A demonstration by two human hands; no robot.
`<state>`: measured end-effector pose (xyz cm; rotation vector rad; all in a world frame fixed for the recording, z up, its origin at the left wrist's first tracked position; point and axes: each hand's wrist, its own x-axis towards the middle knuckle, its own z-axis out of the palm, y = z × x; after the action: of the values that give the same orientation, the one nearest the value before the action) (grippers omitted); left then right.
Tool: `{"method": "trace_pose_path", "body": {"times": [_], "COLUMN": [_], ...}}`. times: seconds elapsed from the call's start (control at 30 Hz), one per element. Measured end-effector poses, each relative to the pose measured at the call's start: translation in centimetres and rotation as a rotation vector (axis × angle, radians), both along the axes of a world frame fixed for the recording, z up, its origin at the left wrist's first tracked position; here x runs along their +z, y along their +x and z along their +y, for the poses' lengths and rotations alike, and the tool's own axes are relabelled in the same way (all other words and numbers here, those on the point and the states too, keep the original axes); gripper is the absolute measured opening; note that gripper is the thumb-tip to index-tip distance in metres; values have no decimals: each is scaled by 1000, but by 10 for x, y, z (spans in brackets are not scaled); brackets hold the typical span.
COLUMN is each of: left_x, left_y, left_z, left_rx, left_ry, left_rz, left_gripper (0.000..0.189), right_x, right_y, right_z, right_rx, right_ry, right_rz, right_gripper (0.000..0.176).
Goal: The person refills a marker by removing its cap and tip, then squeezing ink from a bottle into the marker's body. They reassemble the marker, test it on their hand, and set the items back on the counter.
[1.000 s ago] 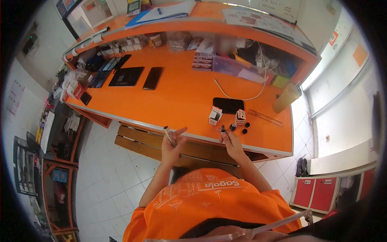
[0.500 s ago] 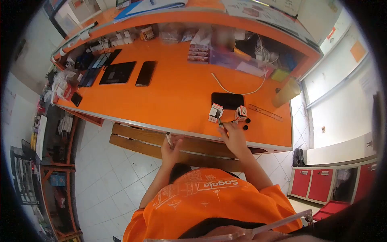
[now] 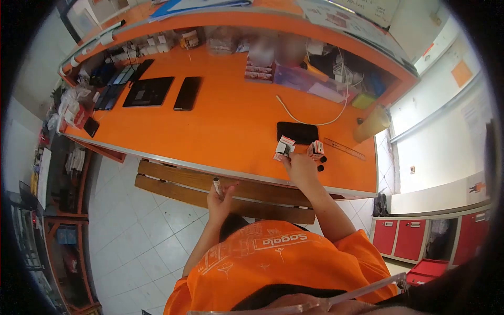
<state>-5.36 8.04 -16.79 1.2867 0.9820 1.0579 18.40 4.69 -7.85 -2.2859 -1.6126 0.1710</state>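
My left hand (image 3: pixel 220 198) is closed around a white marker-like stick (image 3: pixel 217 186) with a dark upper end, upright above the bench. My right hand (image 3: pixel 300 169) has its fingers pinched at the mouth of a small open white-and-red box (image 3: pixel 284 148) on the orange table. What the fingertips hold is mostly hidden; something small and dark shows by the box opening. Close by on the right stands a second small white-and-red box (image 3: pixel 316 150). Two small black caps (image 3: pixel 321 168) lie beside it, near that hand.
Behind the boxes lies a black phone (image 3: pixel 297 132). A clear ruler (image 3: pixel 345 148) and a yellowish cylinder (image 3: pixel 374 125) are to the right, and a white cable (image 3: pixel 315 123) curves behind. Farther left lie a dark tablet (image 3: pixel 149 92) and another phone (image 3: pixel 187 93). A wooden bench (image 3: pixel 173 184) runs along the table's front.
My right hand has moved forward to the open box, bringing the small dark item from in front of it to its mouth. My left hand still holds the marker, slightly lower.
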Motion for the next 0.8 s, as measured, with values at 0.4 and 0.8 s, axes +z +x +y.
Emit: {"method": "trace_pose_path", "body": {"times": [0.4,0.8], "left_x": [2,7], "left_y": [0,-4], "left_z": [1,-2], "left_rx": [-10,-59], "left_ry": [-4,-95], "left_rz": [-96,-58], "left_gripper": [14,13], "right_x": [-13,5], "right_y": [3,12], "right_z": [-3,-40], "right_rx": [-103,-167], "right_ry": [36,-5], "right_rz": [-12,292], "right_gripper": [40,28]}}
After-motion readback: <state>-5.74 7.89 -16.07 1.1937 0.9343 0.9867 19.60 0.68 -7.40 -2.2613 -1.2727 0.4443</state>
